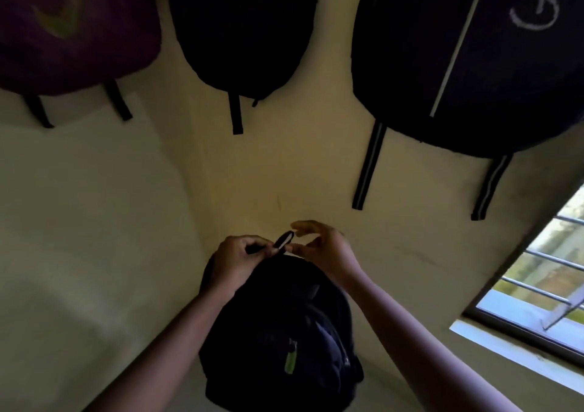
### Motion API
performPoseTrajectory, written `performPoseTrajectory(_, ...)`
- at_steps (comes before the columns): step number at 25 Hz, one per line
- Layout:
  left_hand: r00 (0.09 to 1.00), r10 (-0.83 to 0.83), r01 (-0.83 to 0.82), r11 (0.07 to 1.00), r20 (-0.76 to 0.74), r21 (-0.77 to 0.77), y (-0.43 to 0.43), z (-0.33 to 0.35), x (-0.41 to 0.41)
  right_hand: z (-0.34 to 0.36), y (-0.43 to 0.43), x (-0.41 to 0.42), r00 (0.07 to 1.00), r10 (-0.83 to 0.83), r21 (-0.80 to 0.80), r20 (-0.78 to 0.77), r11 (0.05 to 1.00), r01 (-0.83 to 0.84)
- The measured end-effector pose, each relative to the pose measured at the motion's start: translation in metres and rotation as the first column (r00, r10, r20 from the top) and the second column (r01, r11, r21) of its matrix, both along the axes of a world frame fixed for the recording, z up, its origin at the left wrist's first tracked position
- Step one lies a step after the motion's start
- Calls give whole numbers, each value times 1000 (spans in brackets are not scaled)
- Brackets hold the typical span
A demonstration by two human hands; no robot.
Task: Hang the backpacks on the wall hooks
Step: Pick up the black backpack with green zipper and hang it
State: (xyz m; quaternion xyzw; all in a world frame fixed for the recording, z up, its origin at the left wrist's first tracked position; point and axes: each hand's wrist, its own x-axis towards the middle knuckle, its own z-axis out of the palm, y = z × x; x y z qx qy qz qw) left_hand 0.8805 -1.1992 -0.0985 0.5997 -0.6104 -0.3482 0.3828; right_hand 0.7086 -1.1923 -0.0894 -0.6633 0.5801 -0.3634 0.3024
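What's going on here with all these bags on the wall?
A person is hanging backpacks. Three already hang on the wall: a maroon backpack at left, a dark backpack in the middle and a striped backpack at right. A fourth, the black backpack, is held up below them. The left hand pinches its top loop, while the right hand hovers beside the loop with curved fingers, gripping nothing visible. It is not yet hung.

A yellow-green swoosh (pixel 60 21) marks the maroon backpack (pixel 94 54); white lettering (pixel 537 11) on the striped backpack (pixel 410 63) seems too blurred to read.
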Motion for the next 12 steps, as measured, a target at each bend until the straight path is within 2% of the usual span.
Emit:
performPoseTrajectory(3, 998, 40, -37, 996, 38, -87, -7, 24, 2, 2, -17, 6, 997, 19, 65, 75, 998, -24)
performPoseTrajectory(6, 995, 69, -53, 977, 71, -208, -17, 53, 1, 29, -33, 11, 994, 25, -30, 104, 999, -22)
performPoseTrajectory(10, 989, 145, -149, 914, -41, -377, -41, 107, -5, 94, -55, 11, 995, 6, -206, 99, 978, 14)
performPoseTrajectory(12, 981, 184, -188, 855, -56, -484, -53, 138, -11, 133, -66, 10, 998, 0, -294, 65, 956, 19)
